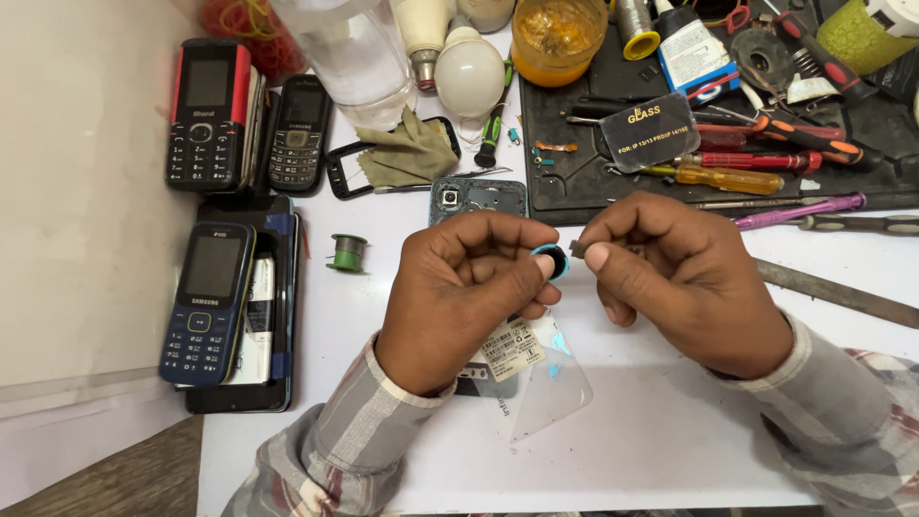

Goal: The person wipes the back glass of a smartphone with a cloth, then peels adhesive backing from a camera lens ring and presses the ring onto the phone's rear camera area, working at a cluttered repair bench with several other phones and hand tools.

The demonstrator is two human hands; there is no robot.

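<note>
Over table middle: both hands meet above a stripped phone [477,199].
Left hand [464,287]: curled, pinching small blue ring [552,259].
Right hand [675,273]: fingertips closed on tiny dark piece [577,249] beside the ring.

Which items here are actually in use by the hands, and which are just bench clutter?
In use:
- left hand, pinching a small blue-rimmed ring
- right hand, pinching a tiny dark piece
- opened phone under the hands

Lying about:
- keypad phones
- green wire spool
- screwdrivers
- bulb
- orange jar
</note>
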